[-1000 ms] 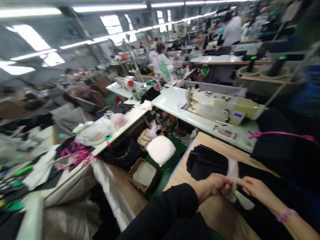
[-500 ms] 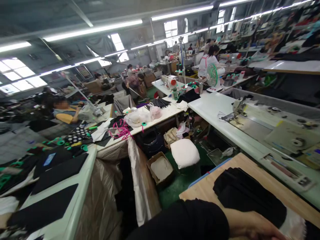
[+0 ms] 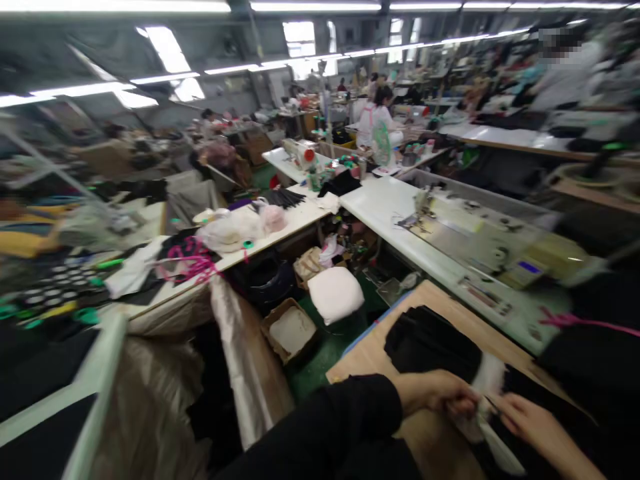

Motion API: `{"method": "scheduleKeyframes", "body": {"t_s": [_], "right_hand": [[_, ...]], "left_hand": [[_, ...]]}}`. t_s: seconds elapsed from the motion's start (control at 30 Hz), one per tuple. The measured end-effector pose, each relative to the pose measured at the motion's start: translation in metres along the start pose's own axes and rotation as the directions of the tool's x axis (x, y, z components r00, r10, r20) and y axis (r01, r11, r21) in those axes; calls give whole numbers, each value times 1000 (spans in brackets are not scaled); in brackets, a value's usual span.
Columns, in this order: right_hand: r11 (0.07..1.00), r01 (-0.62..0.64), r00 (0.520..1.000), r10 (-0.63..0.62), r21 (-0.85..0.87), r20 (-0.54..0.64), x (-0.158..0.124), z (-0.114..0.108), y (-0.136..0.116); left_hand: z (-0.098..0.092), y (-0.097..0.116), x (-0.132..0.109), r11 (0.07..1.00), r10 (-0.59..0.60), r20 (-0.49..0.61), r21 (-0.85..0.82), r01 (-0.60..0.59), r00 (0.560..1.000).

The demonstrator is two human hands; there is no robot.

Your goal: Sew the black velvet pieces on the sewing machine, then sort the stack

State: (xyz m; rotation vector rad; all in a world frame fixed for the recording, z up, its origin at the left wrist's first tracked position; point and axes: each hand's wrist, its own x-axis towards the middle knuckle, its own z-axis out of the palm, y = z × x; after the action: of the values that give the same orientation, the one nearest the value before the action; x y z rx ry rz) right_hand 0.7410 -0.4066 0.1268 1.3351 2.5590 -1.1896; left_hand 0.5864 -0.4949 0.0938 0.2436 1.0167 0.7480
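At the bottom right, my left hand (image 3: 440,395) in a black sleeve pinches a white strip of fabric (image 3: 484,400) that binds a bundle of black cloth pieces (image 3: 430,340). My right hand (image 3: 530,421) grips the same white strip from the other side, fingers closed on it. The bundle lies on a wooden table (image 3: 373,353). Both hands almost touch each other over the strip.
A sewing machine (image 3: 480,233) lies on a white table behind the wooden one. A white cushioned stool (image 3: 335,295) and a cardboard box (image 3: 290,330) stand on the green floor. Cluttered worktables (image 3: 235,240) stretch to the left. Other people work far back.
The view swung left and up, then came back down to the right. Both hands are in sight again on the white strip, much as a second ago.
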Motion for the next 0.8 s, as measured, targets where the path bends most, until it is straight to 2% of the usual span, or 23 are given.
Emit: {"method": "scheduleKeyframes", "body": {"t_s": [0.07, 0.2, 0.27, 0.57, 0.8], "right_hand": [[970, -143, 979, 109, 197, 175, -1, -7, -13], [918, -307, 949, 274, 252, 157, 8, -17, -17], [900, -346, 936, 313, 267, 159, 10, -18, -15], [905, -308, 950, 275, 293, 148, 17, -7, -9], [923, -236, 972, 231, 303, 53, 21, 5, -2]], "left_hand": [[1, 8, -14, 998, 60, 18, 8, -60, 998], [-6, 14, -3, 991, 135, 86, 12, -136, 987], [-7, 13, 4, 989, 146, 99, 7, -147, 984], [-1, 12, -3, 986, 165, 56, -20, -164, 985], [0, 10, -6, 984, 180, 46, -13, -180, 983]]}}
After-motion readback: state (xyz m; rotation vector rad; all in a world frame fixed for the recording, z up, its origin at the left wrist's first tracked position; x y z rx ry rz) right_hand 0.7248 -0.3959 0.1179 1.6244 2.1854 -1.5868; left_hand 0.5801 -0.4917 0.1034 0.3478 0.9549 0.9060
